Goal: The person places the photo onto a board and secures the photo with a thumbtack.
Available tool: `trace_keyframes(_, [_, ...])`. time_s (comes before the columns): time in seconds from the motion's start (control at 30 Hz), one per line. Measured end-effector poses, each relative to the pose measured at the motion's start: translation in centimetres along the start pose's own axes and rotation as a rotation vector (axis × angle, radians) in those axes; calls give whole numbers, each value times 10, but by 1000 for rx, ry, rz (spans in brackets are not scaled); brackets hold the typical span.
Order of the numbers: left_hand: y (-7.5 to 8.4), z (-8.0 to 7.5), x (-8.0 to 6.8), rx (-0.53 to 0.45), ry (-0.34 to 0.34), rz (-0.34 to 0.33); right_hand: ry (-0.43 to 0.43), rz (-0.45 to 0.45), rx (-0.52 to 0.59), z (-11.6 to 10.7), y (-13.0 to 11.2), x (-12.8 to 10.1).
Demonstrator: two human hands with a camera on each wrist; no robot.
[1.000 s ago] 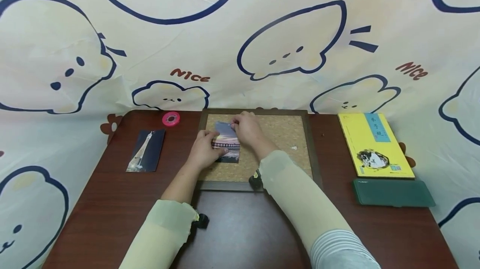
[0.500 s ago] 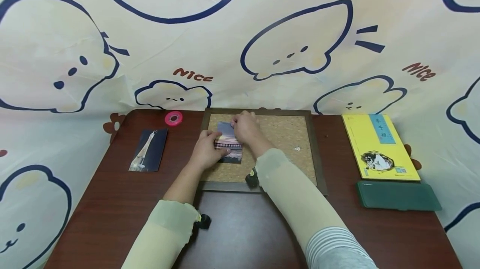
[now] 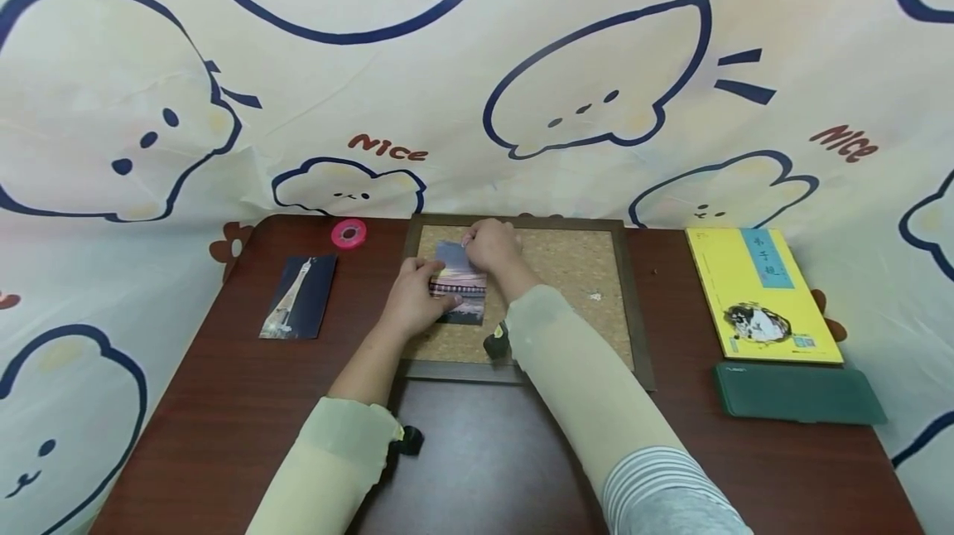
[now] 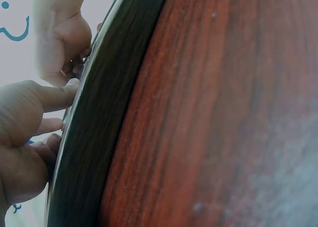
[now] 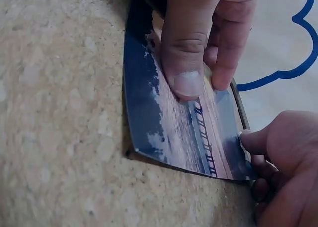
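A sunset bridge photo (image 3: 466, 313) lies upright on the left part of a framed cork board (image 3: 555, 328). My left hand (image 3: 412, 299) rests at its left side, thumb and fingers pressing on its face; in the right wrist view that thumb (image 5: 189, 80) lies flat across the picture. At the photo's top right corner, my right hand (image 3: 495, 247) has curled fingers and pinches a small pale thing, mostly hidden; I cannot tell its kind. One lower corner of the photo (image 5: 141, 113) lifts slightly off the cork. Both hands also show in the left wrist view.
A tower photo (image 3: 300, 299) and a pink round spool (image 3: 349, 233) lie left of the board. A yellow book (image 3: 760, 286) and a green case (image 3: 801, 393) lie at the right. Small white bits (image 3: 594, 296) sit on the cork. A patterned curtain (image 3: 447, 88) hangs behind.
The whole head view has shifted slightly, scene sliding right. Both hands stay at the photo; the right hand's fingers turn only a little at the corner.
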State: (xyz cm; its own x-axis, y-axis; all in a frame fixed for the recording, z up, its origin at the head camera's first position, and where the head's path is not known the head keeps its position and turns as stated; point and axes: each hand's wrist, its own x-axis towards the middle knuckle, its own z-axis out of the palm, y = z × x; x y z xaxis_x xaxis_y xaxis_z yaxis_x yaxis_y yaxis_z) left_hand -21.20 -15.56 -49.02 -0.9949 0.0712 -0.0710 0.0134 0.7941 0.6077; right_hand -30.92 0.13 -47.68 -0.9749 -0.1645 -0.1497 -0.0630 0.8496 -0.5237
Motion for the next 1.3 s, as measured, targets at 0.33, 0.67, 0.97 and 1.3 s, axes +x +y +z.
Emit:
trace_keyframes(0.33, [0, 0, -1, -6, -4, 6, 5, 16, 34, -6, -1, -3])
trace_keyframes(0.67, [2, 2, -1, -6, -6, 18, 3, -54, 78, -3, 11, 0])
trace_keyframes(0.97, [-1, 2, -1, -2, 8, 4, -54, -305, 12, -6, 26, -4])
trace_keyframes(1.3, [3, 1, -1, -5, -9, -3, -79, -299, -46, -6, 25, -7])
